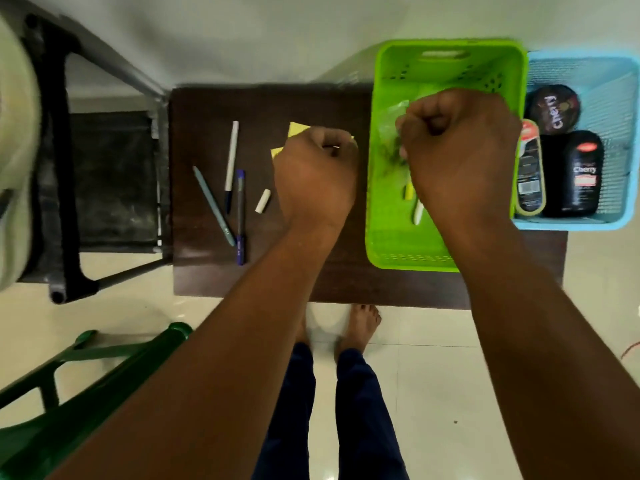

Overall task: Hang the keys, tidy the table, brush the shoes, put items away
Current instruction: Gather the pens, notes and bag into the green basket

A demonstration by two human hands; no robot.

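Over a dark table [207, 109], seen from the head camera, a person clears stationery into a green basket [391, 237]. The right hand [460, 157] hangs over the basket with fingers curled round a crumpled clear wrapper [391, 116], apparently positioned to drop it in; a yellow marker [409, 191] and a white pen [418, 214] lie on the basket floor. At nine o'clock of the basket, the left hand [317, 171] is curled over yellow paper [298, 128]; whether it grips the sheet cannot be told. Further toward nine o'clock, three pens [231, 161] and a white cap [263, 200] lie loose, probably awaiting collection. At three o'clock, touching the green basket, a blue basket [620, 98] holds the shoe polish [583, 171], kept apart from the stationery.
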